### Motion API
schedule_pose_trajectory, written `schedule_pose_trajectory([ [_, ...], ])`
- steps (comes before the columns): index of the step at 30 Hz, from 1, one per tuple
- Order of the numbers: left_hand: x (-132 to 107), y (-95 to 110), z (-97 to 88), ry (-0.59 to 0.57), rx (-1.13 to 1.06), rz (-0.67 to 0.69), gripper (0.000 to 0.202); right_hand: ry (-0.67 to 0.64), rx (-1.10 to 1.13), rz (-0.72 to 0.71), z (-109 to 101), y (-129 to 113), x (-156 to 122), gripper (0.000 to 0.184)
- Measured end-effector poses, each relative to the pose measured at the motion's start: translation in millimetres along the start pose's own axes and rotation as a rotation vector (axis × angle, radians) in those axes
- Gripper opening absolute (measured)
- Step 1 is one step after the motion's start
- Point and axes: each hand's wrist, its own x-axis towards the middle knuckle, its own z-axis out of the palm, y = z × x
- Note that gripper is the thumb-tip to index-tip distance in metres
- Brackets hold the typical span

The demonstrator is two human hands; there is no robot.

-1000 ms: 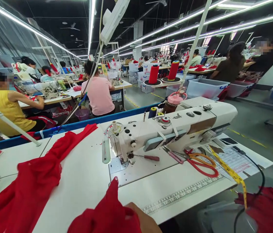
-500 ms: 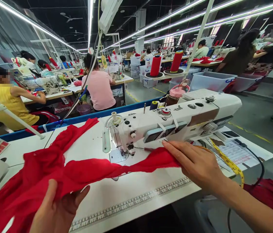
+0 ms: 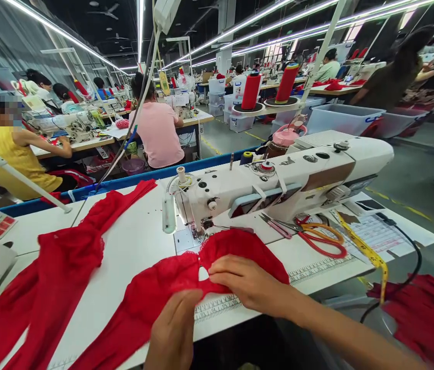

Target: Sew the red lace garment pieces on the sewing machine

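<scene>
A red bra (image 3: 158, 280) lies stretched over the front of the sewing table, its middle just below the needle area of the white sewing machine (image 3: 220, 187). My left hand (image 3: 176, 326) pinches its lower edge left of the centre gap. On the other side of the gap, my right hand (image 3: 249, 282) has its fingers closed on the red fabric of the right cup. Both hands are close together, and their fingertips are partly hidden. More red garment pieces (image 3: 68, 246) lie heaped on the left of the table.
Orange- and red-handled scissors (image 3: 322, 239) rest right of the needle area. A yellow tape measure (image 3: 359, 252) hangs over the table edge near papers. Red fabric (image 3: 428, 318) lies low at the right. Red thread cones (image 3: 250, 91) stand behind the machine. Co-workers sit at machines beyond.
The bra has been drawn away from the left heap and spread out before the needle. My left hand has moved right and closed on it; my right hand has moved left, uncovering the scissors.
</scene>
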Motion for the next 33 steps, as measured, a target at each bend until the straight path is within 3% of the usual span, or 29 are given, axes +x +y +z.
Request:
schedule_pose_trajectory([
  [2, 24, -16, 14.0, -0.047, 0.244, 0.177, 0.043, -0.062, 0.023, 0.036, 14, 11, 11, 0.03],
  [4, 33, -30, 21.7, -0.063, 0.321, 0.183, 0.048, -0.103, 0.036, 0.134, 23, 20, 11, 0.038],
  [7, 27, -42, 20.3, -0.139, 0.437, 0.126, 0.06, -0.128, 0.061, 0.244, 26, 23, 2, 0.054],
  [10, 21, -43, 13.9, -0.189, 0.491, 0.122, 0.063, -0.158, 0.086, 0.278, 23, 20, -2, 0.055],
  [19, 20, -44, 13.2, -0.185, 0.484, 0.112, 0.072, -0.188, 0.111, 0.323, 19, 19, 2, 0.057],
  [33, 18, -44, 11.0, -0.22, 0.579, 0.1, 0.073, -0.209, 0.089, 0.305, 19, 23, 1, 0.057],
])
